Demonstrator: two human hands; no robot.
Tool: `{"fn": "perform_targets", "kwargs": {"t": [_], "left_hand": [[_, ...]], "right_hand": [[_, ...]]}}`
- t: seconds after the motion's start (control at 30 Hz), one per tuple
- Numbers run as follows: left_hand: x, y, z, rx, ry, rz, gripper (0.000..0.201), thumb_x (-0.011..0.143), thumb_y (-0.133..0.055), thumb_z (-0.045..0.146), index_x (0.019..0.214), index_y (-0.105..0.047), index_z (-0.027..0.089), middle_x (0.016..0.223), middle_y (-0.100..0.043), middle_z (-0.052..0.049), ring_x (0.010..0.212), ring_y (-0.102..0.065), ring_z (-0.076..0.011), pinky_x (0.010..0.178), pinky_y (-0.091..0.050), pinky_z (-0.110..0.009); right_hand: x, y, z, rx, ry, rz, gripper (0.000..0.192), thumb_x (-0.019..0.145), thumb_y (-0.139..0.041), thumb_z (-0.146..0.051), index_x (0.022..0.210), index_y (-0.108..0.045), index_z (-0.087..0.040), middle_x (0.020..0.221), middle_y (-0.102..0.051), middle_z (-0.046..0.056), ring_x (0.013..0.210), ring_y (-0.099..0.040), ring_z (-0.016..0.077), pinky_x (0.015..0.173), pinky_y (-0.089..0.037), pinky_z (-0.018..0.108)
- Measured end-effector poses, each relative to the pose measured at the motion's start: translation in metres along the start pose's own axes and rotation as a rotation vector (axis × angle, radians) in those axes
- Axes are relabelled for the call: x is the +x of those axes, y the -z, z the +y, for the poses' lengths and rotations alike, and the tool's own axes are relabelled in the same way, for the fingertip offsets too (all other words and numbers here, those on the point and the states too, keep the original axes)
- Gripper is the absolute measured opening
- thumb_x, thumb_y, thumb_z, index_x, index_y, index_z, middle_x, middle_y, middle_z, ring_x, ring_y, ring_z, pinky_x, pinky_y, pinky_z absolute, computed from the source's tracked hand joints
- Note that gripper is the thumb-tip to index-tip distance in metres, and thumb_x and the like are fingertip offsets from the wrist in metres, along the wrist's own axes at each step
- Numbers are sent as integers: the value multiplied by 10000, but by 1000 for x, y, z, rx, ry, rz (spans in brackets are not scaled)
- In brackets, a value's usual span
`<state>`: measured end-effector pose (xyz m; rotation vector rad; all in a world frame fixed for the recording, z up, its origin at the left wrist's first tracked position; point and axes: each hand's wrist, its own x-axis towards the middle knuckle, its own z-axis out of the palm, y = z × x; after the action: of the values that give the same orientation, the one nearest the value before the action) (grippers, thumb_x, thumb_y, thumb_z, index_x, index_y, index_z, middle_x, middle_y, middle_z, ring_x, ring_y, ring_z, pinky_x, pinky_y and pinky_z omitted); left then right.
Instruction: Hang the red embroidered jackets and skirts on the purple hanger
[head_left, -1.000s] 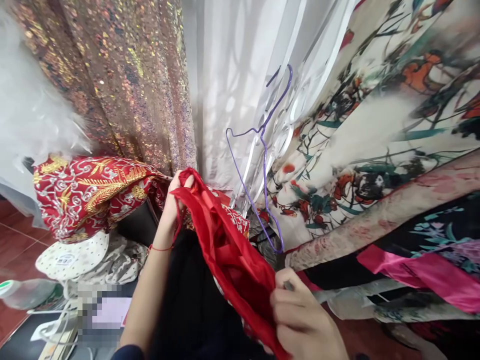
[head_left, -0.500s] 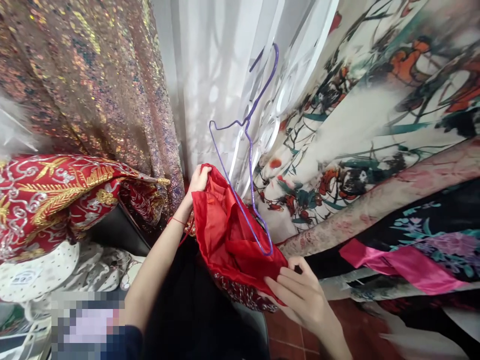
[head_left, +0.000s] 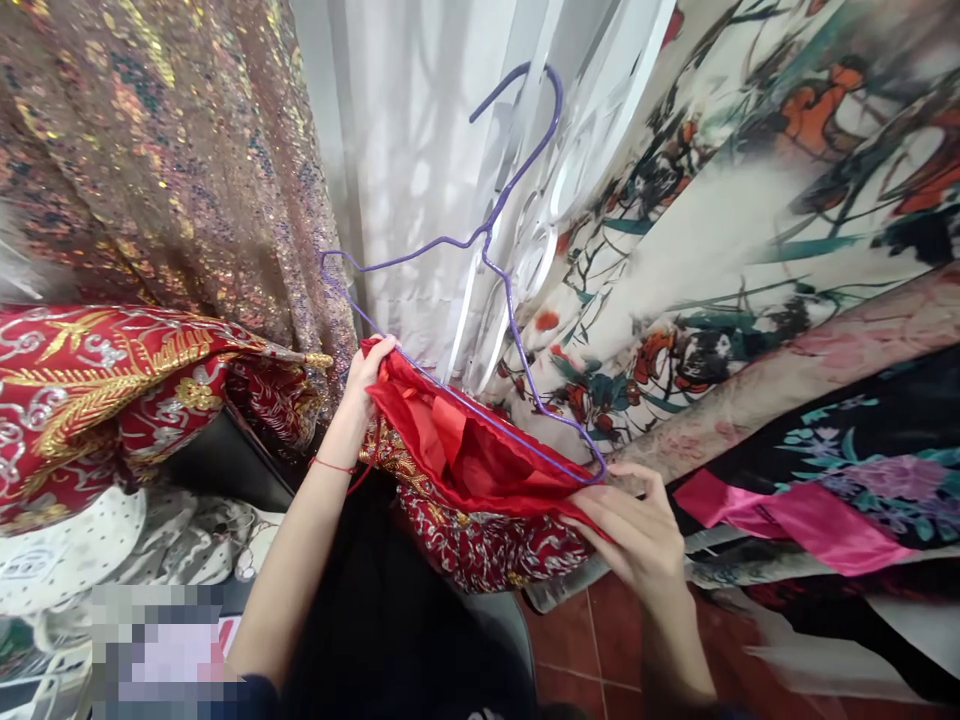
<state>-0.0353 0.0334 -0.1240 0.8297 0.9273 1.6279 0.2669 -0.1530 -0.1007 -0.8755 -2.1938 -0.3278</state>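
At the far left a red garment with gold embroidery lies draped beside a hanging sequined fabric. The left hand is pinched shut on the upper left edge of the red embroidered garment, which stretches between the two hands, its plain red lining facing up. A purple wire hanger sits along that open edge, its hook pointing up against the white curtain. The right hand grips the garment's lower right corner, at the hanger's end. Floral printed fabrics hang to the right.
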Motion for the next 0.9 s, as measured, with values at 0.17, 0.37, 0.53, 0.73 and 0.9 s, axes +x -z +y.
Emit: {"fn": "perform_targets", "kwargs": {"t": [0.17, 0.37, 0.53, 0.73, 0.9], "left_hand": [[-1, 13, -2, -15, -47, -95, 334, 591, -848, 389, 720, -624, 177, 631, -572, 37, 543, -518, -69, 527, -431, -187], [-21, 24, -1, 77, -105, -79, 334, 603, -840, 428, 685, -632, 181, 648, -603, 18, 570, -531, -92, 555, -454, -203], [-33, 33, -1, 82, -157, -80, 286, 639, -828, 405, 705, -654, 187, 690, -650, 10, 621, -574, -104, 621, -486, -207], [-40, 36, 1, 155, -186, -105, 301, 660, -812, 437, 695, -659, 181, 694, -643, -5, 627, -571, -121, 638, -489, -232], [-54, 35, 6, 234, -195, -136, 315, 668, -818, 458, 703, -682, 177, 705, -654, -10, 644, -577, -128, 654, -497, -242]], "right_hand": [[-6, 3, 22, -19, -26, -1, 91, 894, -714, -168, 953, -660, -212, 1134, -785, 106, 864, -783, 225, 990, -490, 506], [-16, 2, 44, -43, -68, 30, 81, 920, -694, -214, 1000, -692, -225, 977, -816, 52, 777, -779, 212, 971, -525, 505], [-22, 14, 51, -77, -138, 165, 138, 920, -667, -180, 1036, -724, -228, 1057, -805, 71, 1019, -764, 294, 956, -543, 510], [3, 22, 62, -136, -187, 202, 211, 932, -655, -248, 1115, -759, -258, 1095, -797, 69, 989, -745, 268, 874, -593, 444], [52, 11, 61, -83, -251, 309, 208, 955, -627, -271, 1104, -771, -263, 1044, -804, 51, 857, -741, 214, 779, -617, 367]]}}
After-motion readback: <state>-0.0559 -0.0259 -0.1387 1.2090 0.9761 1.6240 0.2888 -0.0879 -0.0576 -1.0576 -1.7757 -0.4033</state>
